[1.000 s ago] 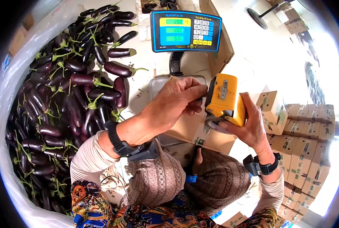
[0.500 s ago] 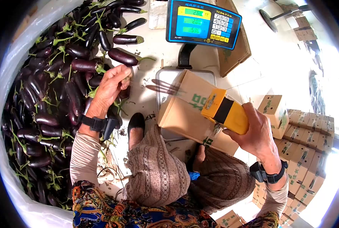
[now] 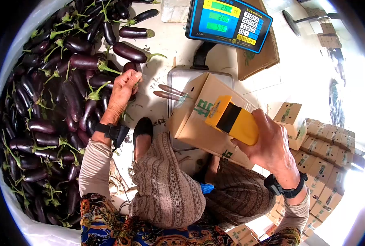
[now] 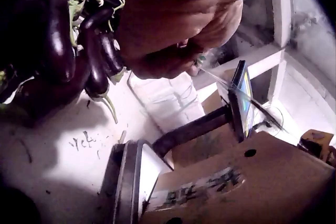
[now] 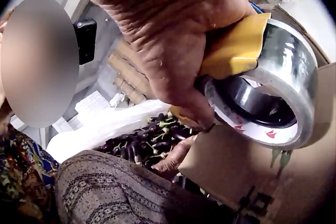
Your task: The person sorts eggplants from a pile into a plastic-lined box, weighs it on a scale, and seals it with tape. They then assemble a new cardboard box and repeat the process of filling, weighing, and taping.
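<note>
My left hand (image 3: pixel 123 92) is beside the eggplant heap, thumb and fingers pinching the end of a clear tape strip (image 4: pixel 231 84). In the left wrist view that strip stretches across toward the dispenser. A yellow tape dispenser (image 3: pixel 238 125) with a black band is gripped by my right hand (image 3: pixel 269 143). Its roll of clear packing tape (image 5: pixel 294 58) shows in the right wrist view, close over the cardboard box (image 3: pixel 205 133). The printed box lies slantwise over the metal platform of the scale (image 3: pixel 175 82), between my knees and the display.
Eggplants (image 3: pixel 74 96) fill a plastic-lined heap (image 3: pixel 8 201) on the left, some spilling onto the floor. The scale's lit display (image 3: pixel 227 24) stands ahead, with an upright cardboard piece (image 3: pixel 258 61) behind it. Stacked cartons (image 3: pixel 321 172) are at the right.
My left hand has moved left from the dispenser to the eggplants, drawing out tape. The right hand has turned the dispenser over the box, now more fully seen as the view shifted.
</note>
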Tool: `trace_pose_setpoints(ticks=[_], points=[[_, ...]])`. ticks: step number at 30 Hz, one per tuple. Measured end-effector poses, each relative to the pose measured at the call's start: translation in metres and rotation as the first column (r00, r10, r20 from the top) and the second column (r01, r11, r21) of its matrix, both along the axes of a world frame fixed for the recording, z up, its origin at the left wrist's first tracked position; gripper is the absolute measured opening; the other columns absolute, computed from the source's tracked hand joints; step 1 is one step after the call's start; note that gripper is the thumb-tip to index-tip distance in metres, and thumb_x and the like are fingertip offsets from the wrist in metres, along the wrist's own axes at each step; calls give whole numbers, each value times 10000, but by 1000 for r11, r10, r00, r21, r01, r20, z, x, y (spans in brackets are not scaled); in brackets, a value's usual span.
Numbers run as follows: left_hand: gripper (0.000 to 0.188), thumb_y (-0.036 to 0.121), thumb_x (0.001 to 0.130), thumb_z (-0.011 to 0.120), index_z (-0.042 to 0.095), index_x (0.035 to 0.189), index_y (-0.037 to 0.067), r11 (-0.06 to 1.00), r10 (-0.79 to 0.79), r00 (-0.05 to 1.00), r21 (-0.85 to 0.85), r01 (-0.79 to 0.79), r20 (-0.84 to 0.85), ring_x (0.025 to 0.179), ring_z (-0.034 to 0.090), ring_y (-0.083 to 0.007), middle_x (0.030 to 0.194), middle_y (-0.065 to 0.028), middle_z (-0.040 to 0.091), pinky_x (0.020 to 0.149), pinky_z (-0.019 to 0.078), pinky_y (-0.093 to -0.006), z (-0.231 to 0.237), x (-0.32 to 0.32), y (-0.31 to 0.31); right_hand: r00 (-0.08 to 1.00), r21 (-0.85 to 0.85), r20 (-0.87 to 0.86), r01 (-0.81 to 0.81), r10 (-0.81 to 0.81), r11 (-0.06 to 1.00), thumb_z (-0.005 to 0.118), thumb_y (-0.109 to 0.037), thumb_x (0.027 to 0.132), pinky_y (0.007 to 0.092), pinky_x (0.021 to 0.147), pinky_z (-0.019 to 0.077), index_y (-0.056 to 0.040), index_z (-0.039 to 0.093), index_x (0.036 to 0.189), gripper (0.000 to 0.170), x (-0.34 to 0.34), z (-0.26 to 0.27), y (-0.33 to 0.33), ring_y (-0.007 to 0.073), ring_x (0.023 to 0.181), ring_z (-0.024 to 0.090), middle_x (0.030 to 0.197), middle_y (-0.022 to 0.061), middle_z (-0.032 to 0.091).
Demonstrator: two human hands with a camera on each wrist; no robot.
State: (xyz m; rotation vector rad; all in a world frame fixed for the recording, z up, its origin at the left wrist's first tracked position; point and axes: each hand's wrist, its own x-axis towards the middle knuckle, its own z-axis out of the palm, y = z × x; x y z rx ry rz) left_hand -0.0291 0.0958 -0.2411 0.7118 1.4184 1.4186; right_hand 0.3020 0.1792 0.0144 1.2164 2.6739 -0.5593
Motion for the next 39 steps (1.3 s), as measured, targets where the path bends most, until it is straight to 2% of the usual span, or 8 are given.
trace_pose_setpoints(ticks=[12,16,21,25,28,30,34,39], points=[[394,233,980,601,416,686,45,994,69,982,95,-53,-175,673,389,-116,700,12,365,662,411,-276,-95,89,13,1000,-3,-2,5,-5,1000,773,-233,749,457,625,529,-19,517,1001,418,-2,-26,6,437,736,647,809,217,627],[375,340,976,580,586,756,36,990,79,959,138,-42,-273,644,627,-228,744,-110,655,627,508,-392,-112,130,24,999,17,33,34,-34,999,770,-251,753,472,631,530,-27,531,1012,418,-2,-30,4,439,743,640,830,208,619],[279,280,1005,442,507,1146,48,873,-486,566,-403,276,-666,711,660,-416,782,-193,686,621,500,-531,-65,117,31,998,-9,-7,57,-57,998,798,-256,745,442,630,542,-15,524,978,433,-4,-33,3,413,733,650,810,184,611],[412,218,939,514,463,1297,20,828,-538,266,-442,345,-800,710,685,-367,831,-228,683,567,530,-500,-73,113,36,999,3,7,38,-38,999,797,-233,751,417,630,550,-6,519,967,419,-3,-31,4,369,714,669,802,181,614],[432,158,919,543,484,1322,12,931,-311,407,-189,312,-859,780,687,-357,988,-249,670,627,557,-454,-89,105,44,997,12,-68,31,-30,999,800,-221,747,410,641,557,-5,521,978,422,3,-36,2,333,717,683,805,176,624],[346,147,938,559,546,1247,-10,998,-52,963,-45,41,-265,1044,622,-303,1209,-215,608,819,547,-397,-83,102,60,996,3,-56,65,-64,998,804,-206,737,396,661,558,-10,523,988,425,2,-35,1,322,729,688,818,168,640],[411,250,988,510,495,1317,3,983,-145,989,110,147,-27,1178,525,-345,1271,-235,532,1009,416,-401,-90,136,77,998,7,-47,50,-49,999,811,-185,728,385,681,554,-19,521,1007,435,3,-33,2,332,731,687,818,165,651],[455,260,983,517,445,1342,-10,950,-82,916,247,191,-393,1253,446,-419,1353,-254,447,1073,371,-391,-101,135,74,994,-22,-91,62,-64,998,819,-189,721,378,675,556,-21,520,1016,452,5,-36,5,325,737,695,802,159,660]])
